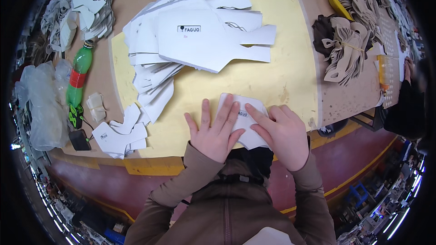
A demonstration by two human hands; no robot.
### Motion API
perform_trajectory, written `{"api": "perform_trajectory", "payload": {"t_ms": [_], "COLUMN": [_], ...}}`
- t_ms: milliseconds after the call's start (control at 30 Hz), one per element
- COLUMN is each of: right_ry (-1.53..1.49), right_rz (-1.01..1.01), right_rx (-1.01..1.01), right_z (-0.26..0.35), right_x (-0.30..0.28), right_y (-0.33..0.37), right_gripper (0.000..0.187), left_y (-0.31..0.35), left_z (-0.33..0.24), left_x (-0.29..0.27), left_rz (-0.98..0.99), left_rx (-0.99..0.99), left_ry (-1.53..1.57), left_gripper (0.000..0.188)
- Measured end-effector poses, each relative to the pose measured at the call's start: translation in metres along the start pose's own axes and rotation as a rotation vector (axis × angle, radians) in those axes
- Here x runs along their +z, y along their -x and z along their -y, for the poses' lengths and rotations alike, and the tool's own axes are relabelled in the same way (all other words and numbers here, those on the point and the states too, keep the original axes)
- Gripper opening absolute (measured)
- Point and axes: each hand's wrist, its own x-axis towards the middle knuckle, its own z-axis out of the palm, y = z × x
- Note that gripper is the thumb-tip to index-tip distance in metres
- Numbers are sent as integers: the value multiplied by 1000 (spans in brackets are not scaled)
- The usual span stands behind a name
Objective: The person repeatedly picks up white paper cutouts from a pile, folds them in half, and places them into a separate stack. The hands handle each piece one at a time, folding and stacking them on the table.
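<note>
A white cut piece with a small printed label (pixel 249 137) lies on the yellow sheet (pixel 286 81) at the near edge of the table. Pressed onto its left side is my left hand (pixel 212 132), fingers spread and stretched out. My right hand (pixel 287 137) touches the piece from the right: index finger and thumb reach apart over it, while the other fingers curl in. Both hands partly cover the label. Beyond them sits a fanned pile of larger white cut pieces (pixel 195 45), some bearing a similar print.
Smaller white pieces (pixel 122 137) lie at the near left. A green bottle (pixel 81 70), clear plastic bags (pixel 43 109) and a black device (pixel 79 140) stand beyond them. Bundled beige pieces (pixel 347 50) occupy the right side. Another person's dark sleeve (pixel 404 109) shows at far right.
</note>
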Motion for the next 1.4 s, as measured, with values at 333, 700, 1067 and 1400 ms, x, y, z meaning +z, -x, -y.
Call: {"api": "perform_trajectory", "payload": {"t_ms": [333,700,1067,1400], "right_ry": [-157,-546,-740,-1722], "right_rz": [3,30,-336,-402], "right_rx": [33,-33,-216,356], "right_z": [-7,-12,12,-16], "right_x": [4,-15,-27,-3], "right_y": [6,16,14,57], "right_gripper": [46,41,58,28], "left_y": [19,22,9,23], "left_z": [-3,13,5,-36], "left_x": [-8,-13,-79,-53], "left_rz": [-5,-161,-627,-415], "left_rx": [-42,-197,-137,462], "left_ry": [122,1007,962,631], "left_gripper": [65,67,23,49]}}
